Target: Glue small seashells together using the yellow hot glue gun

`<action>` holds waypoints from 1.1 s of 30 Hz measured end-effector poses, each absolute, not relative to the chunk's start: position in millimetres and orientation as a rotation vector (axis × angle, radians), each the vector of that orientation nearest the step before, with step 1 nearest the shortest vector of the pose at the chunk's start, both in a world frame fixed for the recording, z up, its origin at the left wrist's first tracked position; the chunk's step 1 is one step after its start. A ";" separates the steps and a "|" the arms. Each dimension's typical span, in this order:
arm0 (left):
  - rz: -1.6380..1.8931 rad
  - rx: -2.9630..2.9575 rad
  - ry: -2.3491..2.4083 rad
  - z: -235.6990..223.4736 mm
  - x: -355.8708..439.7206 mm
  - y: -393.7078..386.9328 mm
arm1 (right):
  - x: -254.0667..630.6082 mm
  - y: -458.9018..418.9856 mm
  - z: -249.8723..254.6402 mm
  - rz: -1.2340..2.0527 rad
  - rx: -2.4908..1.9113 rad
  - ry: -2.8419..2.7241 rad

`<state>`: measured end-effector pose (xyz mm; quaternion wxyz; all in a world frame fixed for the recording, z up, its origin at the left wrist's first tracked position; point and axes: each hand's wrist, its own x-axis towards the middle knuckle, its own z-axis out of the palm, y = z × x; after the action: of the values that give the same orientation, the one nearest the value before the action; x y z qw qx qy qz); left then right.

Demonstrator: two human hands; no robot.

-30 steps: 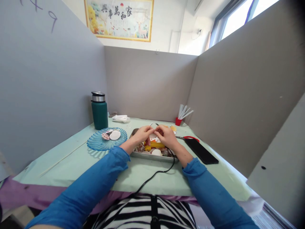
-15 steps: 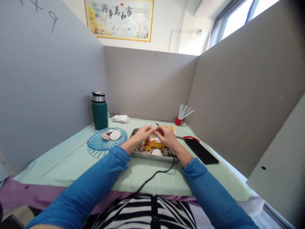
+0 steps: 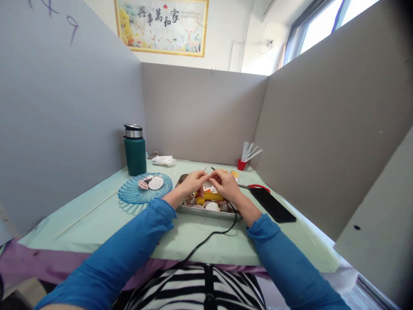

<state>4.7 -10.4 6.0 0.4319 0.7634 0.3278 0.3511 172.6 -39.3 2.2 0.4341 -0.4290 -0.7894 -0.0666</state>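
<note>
My left hand point(image 3: 196, 181) and my right hand point(image 3: 223, 182) meet fingertip to fingertip above a metal tray point(image 3: 206, 212). Both are closed in a pinch; whatever lies between the fingers is too small or hidden to make out. A pale round piece point(image 3: 207, 184) shows just under the fingertips; I cannot tell if it is held. In the tray, partly covered by my hands, lie a yellow tool point(image 3: 213, 196) and several shells, a white one point(image 3: 212, 206) near the front. A black cord point(image 3: 211, 234) runs from the tray's right end towards my body.
To the left, a blue glass plate point(image 3: 129, 189) carries several shells, with a green bottle point(image 3: 135, 155) behind it. Scissors with red handles point(image 3: 260, 187) and a black phone point(image 3: 272, 205) lie right. White sticks stand in a red cup point(image 3: 241, 164). Grey partitions point(image 3: 206, 112) enclose the table.
</note>
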 end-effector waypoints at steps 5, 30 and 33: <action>0.874 1.898 0.825 5.6 4.7 -9.9 | 172.3 -40.9 2.7 -0.161 -1.071 -1.971; 0.843 1.945 0.865 9.0 3.9 -14.1 | 171.8 -41.1 3.1 -0.163 -1.083 -2.000; 0.842 1.956 0.884 9.7 3.9 -15.1 | 172.0 -41.3 3.2 -0.161 -1.090 -2.007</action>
<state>3.9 -15.1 9.7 0.4061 0.7752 0.3503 0.3339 172.0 -41.3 3.2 0.4134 -0.4334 -0.7982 -0.0642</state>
